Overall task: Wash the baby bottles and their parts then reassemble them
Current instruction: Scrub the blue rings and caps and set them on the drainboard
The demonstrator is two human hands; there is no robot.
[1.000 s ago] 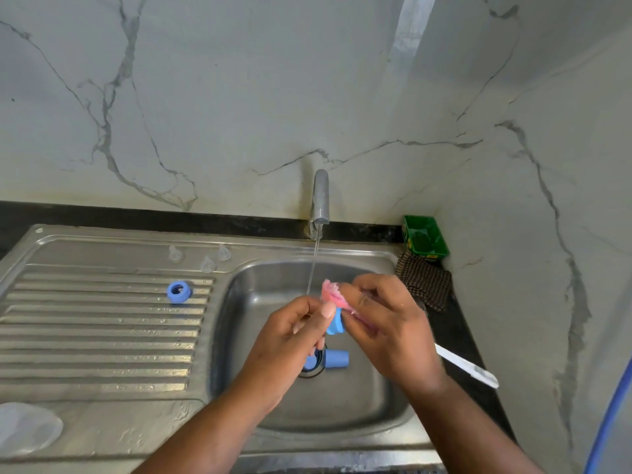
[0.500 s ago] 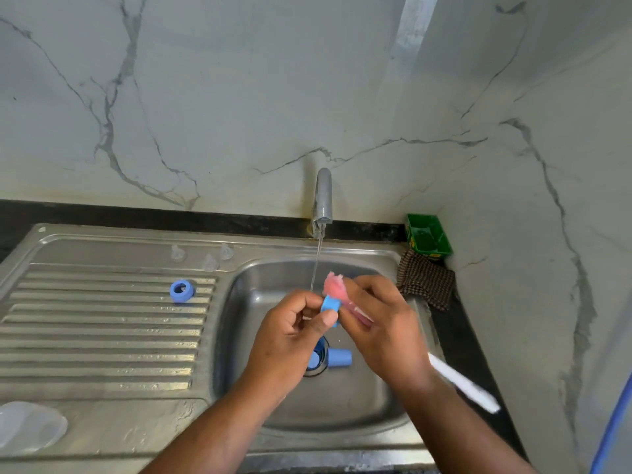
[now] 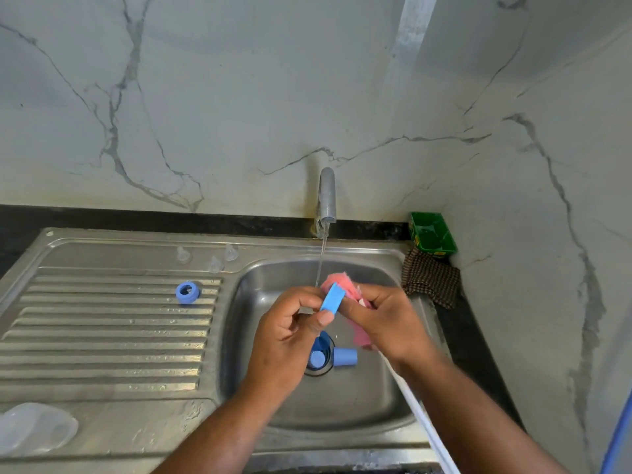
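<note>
Over the steel sink basin [image 3: 359,405], my left hand [image 3: 290,333] pinches a blue bottle ring [image 3: 332,297] between thumb and fingers. My right hand [image 3: 386,319] grips a pink sponge brush [image 3: 342,285] whose white handle [image 3: 424,419] runs down past my wrist; the pink head touches the ring. Water runs from the tap [image 3: 326,196] just behind the ring. Two blue caps [image 3: 345,356] lie at the drain. Another blue ring [image 3: 187,292] and three clear teats [image 3: 214,265] sit on the drainboard. A clear bottle [image 3: 34,427] lies at the lower left.
A checked cloth [image 3: 431,278] and a green tray [image 3: 432,236] sit in the right back corner against the marble wall. The ribbed drainboard [image 3: 102,336] spreads to the left. A blue hose [image 3: 615,439] shows at the right edge.
My left hand has turned the blue ring so its flat side faces up, and the pink brush head has shifted against it. Both hands stay under the running water.
</note>
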